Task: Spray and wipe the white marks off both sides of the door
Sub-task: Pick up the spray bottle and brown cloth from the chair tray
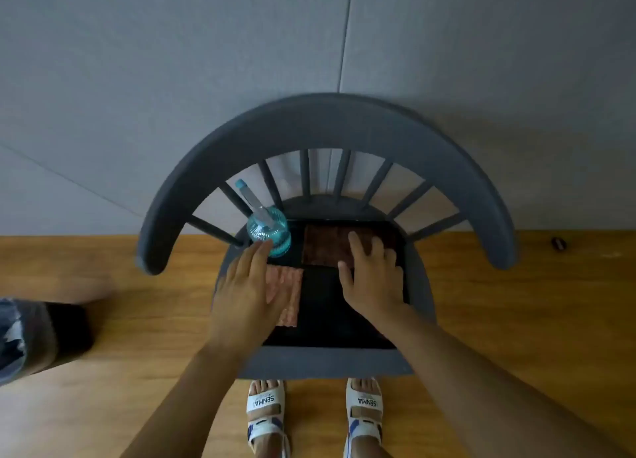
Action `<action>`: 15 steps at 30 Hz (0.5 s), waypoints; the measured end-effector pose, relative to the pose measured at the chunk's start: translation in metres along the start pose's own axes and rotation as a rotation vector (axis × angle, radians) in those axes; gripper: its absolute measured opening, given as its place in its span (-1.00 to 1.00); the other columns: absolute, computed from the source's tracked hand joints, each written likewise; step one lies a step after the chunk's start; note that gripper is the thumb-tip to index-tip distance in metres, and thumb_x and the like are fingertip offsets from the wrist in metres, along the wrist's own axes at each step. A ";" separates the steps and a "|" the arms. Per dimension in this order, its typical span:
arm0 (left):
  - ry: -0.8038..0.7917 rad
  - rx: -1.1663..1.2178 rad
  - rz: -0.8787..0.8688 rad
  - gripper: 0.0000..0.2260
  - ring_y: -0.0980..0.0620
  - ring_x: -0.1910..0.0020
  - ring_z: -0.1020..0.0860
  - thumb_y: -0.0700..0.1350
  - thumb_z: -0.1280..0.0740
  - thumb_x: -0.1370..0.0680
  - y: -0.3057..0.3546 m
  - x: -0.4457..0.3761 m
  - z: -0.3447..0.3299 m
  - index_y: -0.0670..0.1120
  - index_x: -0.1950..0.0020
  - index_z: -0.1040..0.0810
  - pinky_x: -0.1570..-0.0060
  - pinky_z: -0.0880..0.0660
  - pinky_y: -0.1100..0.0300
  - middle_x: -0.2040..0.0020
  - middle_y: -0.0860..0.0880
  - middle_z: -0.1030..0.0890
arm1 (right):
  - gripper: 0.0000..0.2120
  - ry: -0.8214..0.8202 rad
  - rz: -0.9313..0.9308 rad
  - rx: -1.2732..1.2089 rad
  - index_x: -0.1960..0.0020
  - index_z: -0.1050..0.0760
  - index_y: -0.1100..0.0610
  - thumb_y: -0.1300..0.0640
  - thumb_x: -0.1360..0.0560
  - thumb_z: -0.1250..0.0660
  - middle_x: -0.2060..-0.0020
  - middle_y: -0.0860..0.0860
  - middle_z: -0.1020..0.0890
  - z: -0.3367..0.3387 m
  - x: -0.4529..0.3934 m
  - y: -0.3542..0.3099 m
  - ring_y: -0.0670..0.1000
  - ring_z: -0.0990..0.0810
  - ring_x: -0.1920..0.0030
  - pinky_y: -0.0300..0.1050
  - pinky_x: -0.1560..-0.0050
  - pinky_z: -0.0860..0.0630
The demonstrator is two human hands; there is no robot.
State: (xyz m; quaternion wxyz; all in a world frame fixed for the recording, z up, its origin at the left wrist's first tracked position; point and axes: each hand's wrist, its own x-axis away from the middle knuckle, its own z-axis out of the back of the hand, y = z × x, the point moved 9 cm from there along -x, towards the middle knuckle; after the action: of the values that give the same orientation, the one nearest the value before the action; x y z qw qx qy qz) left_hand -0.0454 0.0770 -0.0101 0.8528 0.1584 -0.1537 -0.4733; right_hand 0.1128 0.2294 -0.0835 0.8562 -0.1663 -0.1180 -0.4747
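The person stands before a dark grey chair with a curved back and thin spindles. On its black seat pad stand a clear blue spray bottle at the far left, a brown cloth at the far right and a pink cloth nearer. The left hand hovers with straight fingers over the pink cloth, its fingertips just beside the bottle. The right hand is spread over the brown cloth and holds nothing. The bottle looks light, smooth and perhaps slippery; its ribbed round body seems the best place to hold. The cloths look soft and limp, easy to pinch anywhere. The door is not visible.
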 end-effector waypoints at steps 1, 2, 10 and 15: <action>0.020 0.025 0.001 -0.31 -0.19 -0.55 -0.37 0.00 -0.47 -0.58 -0.007 -0.004 -0.005 -0.12 -0.62 -0.28 -0.43 -0.45 -0.19 -0.58 -0.16 -0.39 | -0.35 -0.022 -0.077 -0.043 -0.66 0.03 -0.08 -0.26 -0.66 -0.06 -0.56 0.24 -0.17 -0.010 -0.011 0.004 0.36 -0.29 -0.42 0.26 -0.25 -0.48; 0.043 0.054 0.013 -0.31 -0.19 -0.55 -0.38 0.00 -0.48 -0.57 -0.015 -0.009 -0.007 -0.13 -0.62 -0.28 -0.42 -0.46 -0.21 -0.58 -0.17 -0.39 | -0.32 -0.017 -0.149 -0.073 -0.67 0.08 -0.09 -0.30 -0.65 -0.04 -0.60 0.24 -0.11 -0.019 -0.021 0.008 0.38 -0.21 -0.48 0.31 -0.32 -0.42; 0.141 0.191 -0.015 -0.28 -0.10 -0.53 -0.40 -0.01 -0.47 -0.57 -0.042 -0.037 -0.014 -0.12 -0.63 -0.21 -0.41 -0.49 -0.10 -0.55 -0.14 -0.41 | 0.01 0.013 -0.372 -0.054 -0.65 0.00 -0.04 -0.58 -0.41 -0.16 -0.59 0.24 -0.05 -0.068 -0.055 0.002 0.45 -0.01 -0.53 0.47 -0.41 -0.20; 0.164 0.311 -0.004 -0.27 -0.01 -0.51 -0.40 0.02 -0.43 -0.60 -0.037 -0.056 -0.017 -0.10 -0.66 -0.14 -0.40 -0.49 -0.02 -0.54 -0.10 -0.40 | -0.08 0.125 -0.392 -0.114 -0.51 -0.25 0.02 -0.49 -0.35 -0.35 -0.46 0.13 -0.29 -0.063 -0.058 0.003 0.33 -0.24 -0.40 0.32 -0.29 -0.34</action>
State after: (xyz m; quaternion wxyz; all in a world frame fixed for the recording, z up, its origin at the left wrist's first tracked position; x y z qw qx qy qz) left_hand -0.0950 0.1080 -0.0472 0.8267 0.3265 -0.1548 -0.4312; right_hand 0.0878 0.2511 -0.1632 0.7425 -0.1586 -0.0677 -0.6473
